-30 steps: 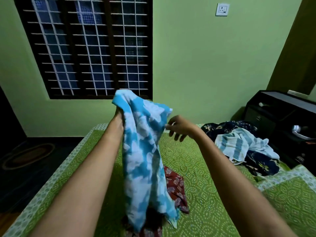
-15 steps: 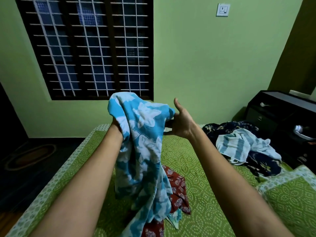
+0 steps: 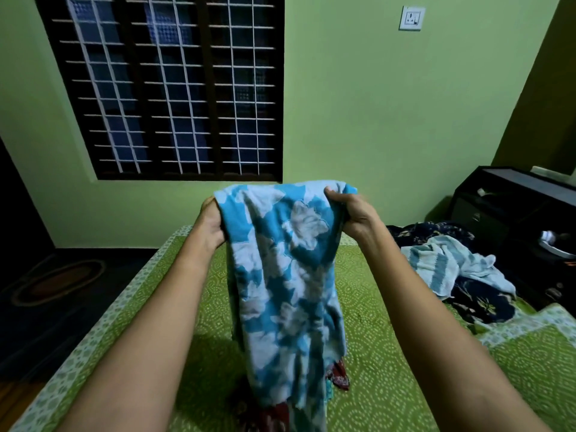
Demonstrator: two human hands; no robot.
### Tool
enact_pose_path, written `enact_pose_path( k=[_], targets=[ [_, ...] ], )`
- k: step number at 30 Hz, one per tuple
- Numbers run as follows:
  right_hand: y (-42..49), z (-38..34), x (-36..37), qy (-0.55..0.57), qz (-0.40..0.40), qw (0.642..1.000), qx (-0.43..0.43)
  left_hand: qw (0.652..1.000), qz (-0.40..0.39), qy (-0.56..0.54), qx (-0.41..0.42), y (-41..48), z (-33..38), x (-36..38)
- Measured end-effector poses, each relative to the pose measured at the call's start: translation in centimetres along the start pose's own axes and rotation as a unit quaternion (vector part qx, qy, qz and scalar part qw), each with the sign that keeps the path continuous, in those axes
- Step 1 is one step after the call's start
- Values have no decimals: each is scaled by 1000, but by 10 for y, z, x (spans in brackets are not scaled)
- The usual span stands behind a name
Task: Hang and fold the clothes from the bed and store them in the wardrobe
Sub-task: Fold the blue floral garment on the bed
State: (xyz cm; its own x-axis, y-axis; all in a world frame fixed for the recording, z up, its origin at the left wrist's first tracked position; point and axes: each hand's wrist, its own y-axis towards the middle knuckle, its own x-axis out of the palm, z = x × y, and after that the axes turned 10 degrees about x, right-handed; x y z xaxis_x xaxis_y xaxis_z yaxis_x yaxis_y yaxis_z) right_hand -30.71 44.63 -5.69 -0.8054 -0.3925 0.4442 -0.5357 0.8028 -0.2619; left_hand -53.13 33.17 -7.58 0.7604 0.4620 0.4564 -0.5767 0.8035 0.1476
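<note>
A green-walled bedroom with a barred window (image 3: 168,88) and a wall socket (image 3: 412,18) high on the far wall frames a bed (image 3: 377,394) spread with a green dotted cover. Over the middle of the bed, a person with both arms outstretched holds up a blue-and-white floral cloth (image 3: 286,275). The left hand (image 3: 212,224) grips the cloth's upper left edge, fingers curled into the fabric. The right hand (image 3: 349,213) clamps the upper right edge, thumb on top. The two hands are apart, and the top of the cloth is drawn across between them, just below the window sill in this view. The rest of the cloth hangs in a bunched length toward the bed's near edge; whether its lower end touches the cover cannot be told. A red patterned garment (image 3: 338,377) lies on the cover by the near edge, mostly hidden behind the hanging cloth. Toward the bed's far right corner, a light-blue striped towel (image 3: 442,263) lies crumpled on top of a dark floral garment (image 3: 480,307). A dark cabinet (image 3: 514,198) stands beyond the bed's right edge. An oval rug (image 3: 59,280) lies on the dark floor off the bed's left edge.
</note>
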Motion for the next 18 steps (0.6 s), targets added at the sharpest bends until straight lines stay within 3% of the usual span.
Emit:
enact_pose_path(
  k=[3, 7, 10, 13, 15, 18],
  targets=[
    [6, -3, -2, -67, 38, 997, 21, 998, 18, -36, -40, -7, 1, 6],
    [10, -14, -16, -156, 74, 984, 46, 989, 103, -72, -81, -11, 8, -1],
    [6, -18, -21, -147, 55, 988, -1, 999, 45, -19, -7, -12, 18, 2],
    [7, -22, -21, -154, 52, 987, -1, 980, 62, 162, 93, -6, 4, 5],
    [6, -20, -19, -205, 99, 974, 16, 934, 89, 317, 139, -7, -6, 9],
    [2, -14, -20, -231, 159, 960, -5, 871, 104, 446, 177, -10, -18, 13]
  ],
)
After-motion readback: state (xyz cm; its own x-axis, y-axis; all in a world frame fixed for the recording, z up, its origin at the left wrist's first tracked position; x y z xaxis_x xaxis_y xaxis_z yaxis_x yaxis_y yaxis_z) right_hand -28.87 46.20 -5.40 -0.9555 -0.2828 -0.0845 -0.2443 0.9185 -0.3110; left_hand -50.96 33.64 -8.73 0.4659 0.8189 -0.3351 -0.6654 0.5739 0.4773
